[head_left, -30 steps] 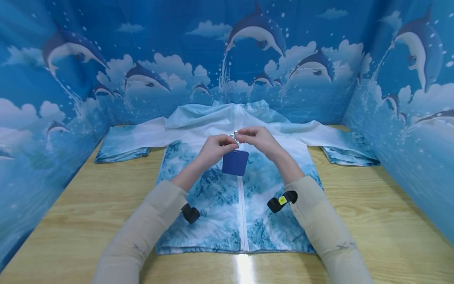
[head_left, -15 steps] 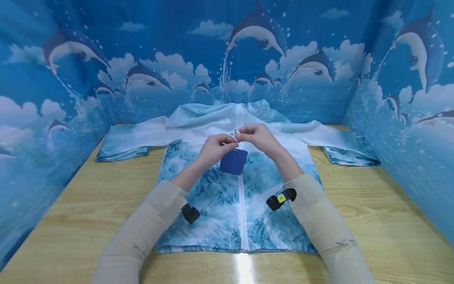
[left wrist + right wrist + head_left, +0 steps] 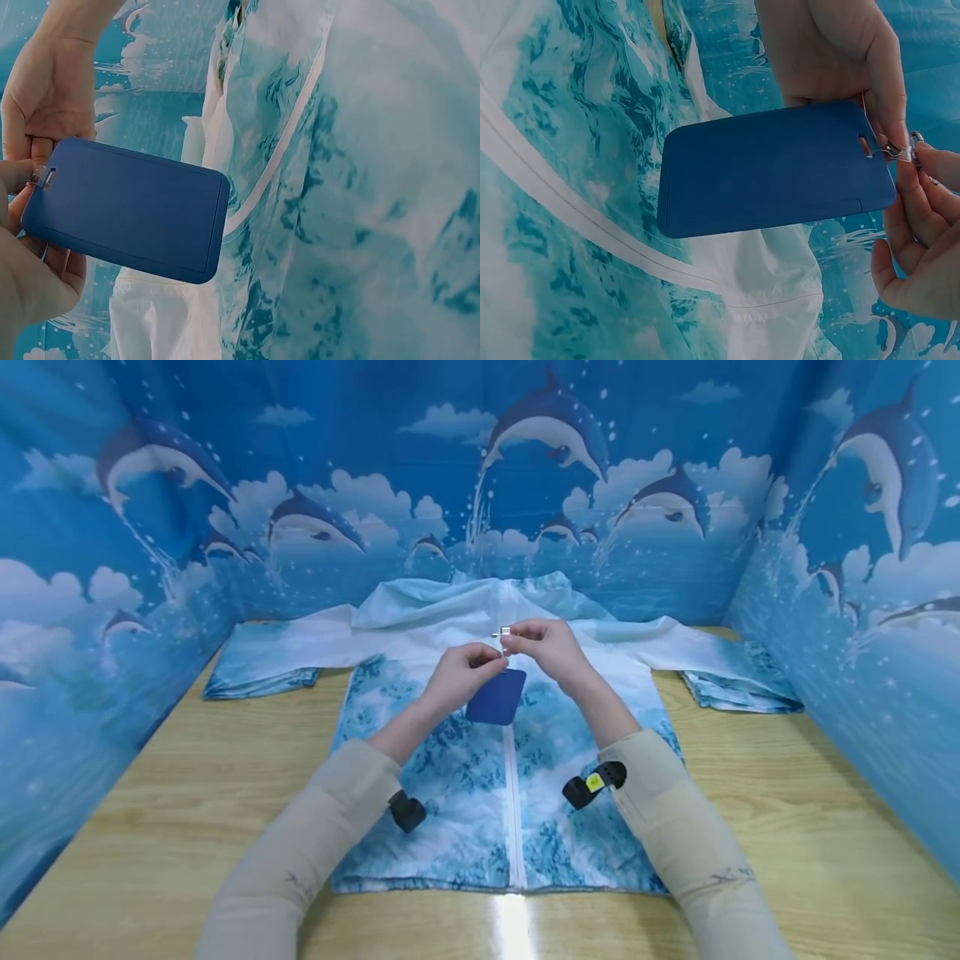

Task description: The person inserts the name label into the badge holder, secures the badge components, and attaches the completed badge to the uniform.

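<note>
A dark blue badge holder (image 3: 496, 697) hangs between my two hands, above a zipped jacket (image 3: 420, 827). My left hand (image 3: 462, 677) pinches the short clear strap (image 3: 894, 152) that runs through the holder's slot, thumb against the fingers. With thumb and forefinger, my right hand (image 3: 551, 652) holds the shiny metal clip (image 3: 505, 631) on the strap's other end. The fingertips of both hands meet close together there and hide part of the clip. In the left wrist view, the flat face of the badge holder (image 3: 131, 214) covers some of the fingers.
The jacket lies spread on a wooden table (image 3: 787, 827), its folded sleeves (image 3: 258, 664) out to both sides and its white zip (image 3: 513, 810) down the middle. Blue dolphin-print curtains (image 3: 420, 460) enclose the table at the back and sides.
The metal clip has turned and now shows higher above the right fingertips. Both hands stay pinched together, rising slightly, and the badge holder has swung a little to the left.
</note>
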`<action>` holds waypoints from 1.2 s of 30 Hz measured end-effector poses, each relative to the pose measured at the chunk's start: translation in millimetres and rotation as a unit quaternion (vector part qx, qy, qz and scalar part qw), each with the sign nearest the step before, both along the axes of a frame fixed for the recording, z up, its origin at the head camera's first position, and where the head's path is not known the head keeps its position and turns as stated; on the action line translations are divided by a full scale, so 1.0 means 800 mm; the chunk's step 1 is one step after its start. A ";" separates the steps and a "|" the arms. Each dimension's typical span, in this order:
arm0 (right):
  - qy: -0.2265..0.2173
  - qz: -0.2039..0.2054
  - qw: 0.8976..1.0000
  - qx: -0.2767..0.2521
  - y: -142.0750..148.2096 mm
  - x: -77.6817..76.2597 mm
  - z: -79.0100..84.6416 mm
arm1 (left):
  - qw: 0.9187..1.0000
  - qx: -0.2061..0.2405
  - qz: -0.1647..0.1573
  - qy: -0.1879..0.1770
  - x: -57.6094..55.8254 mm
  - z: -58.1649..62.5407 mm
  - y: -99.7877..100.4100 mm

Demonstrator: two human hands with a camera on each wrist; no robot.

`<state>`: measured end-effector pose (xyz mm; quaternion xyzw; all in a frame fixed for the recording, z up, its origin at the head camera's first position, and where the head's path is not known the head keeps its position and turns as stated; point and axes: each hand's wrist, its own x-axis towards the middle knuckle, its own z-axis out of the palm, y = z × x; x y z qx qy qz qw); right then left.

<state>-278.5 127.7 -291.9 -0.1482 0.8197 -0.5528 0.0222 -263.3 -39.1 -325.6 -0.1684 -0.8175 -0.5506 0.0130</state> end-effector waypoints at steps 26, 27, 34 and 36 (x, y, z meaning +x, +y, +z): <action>0.006 -0.021 0.999 -0.049 -0.008 0.004 -0.008 | 0.996 0.058 0.049 0.042 0.009 -0.006 0.011; 0.006 -0.021 0.999 -0.050 -0.009 0.005 -0.007 | 0.996 0.062 0.050 0.043 0.010 -0.007 0.011; 0.005 -0.022 0.999 -0.047 -0.008 0.002 -0.009 | 0.995 0.080 0.047 0.028 0.011 -0.009 0.014; 0.002 -0.022 0.999 -0.047 -0.007 0.002 -0.010 | 0.996 0.080 0.045 0.019 0.011 -0.010 0.014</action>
